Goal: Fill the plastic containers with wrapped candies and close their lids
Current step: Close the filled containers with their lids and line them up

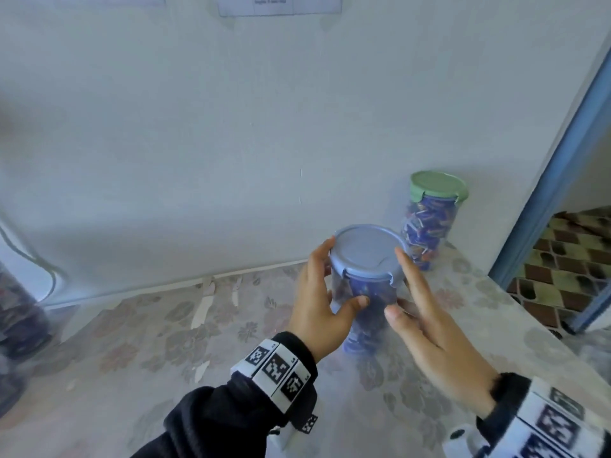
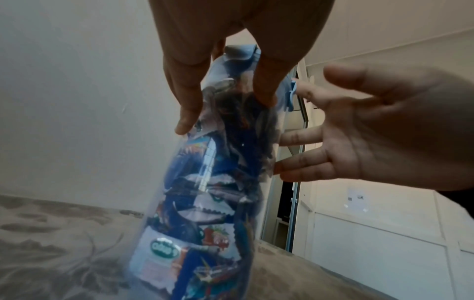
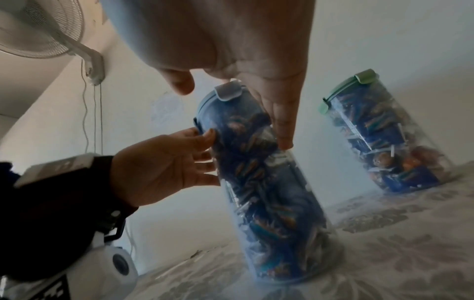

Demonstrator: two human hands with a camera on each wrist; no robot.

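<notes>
Left hand [image 1: 319, 305] fingers curled round blue-lidded container [image 1: 365, 279], right hand [image 1: 426, 335] fingers straight alongside (wall fan [image 3: 38, 28] only in right-wrist view)

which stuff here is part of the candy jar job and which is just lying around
Part of the job:
- blue-lidded jar, full of wrapped candies, lid on
- green-lidded jar, also full, lid on, standing by the wall
- left hand, thumb and fingers round the blue-lidded jar
- right hand, fingers straight beside it

Just lying about:
- wall fan
- flowered tablecloth
- papers on the wall
</notes>
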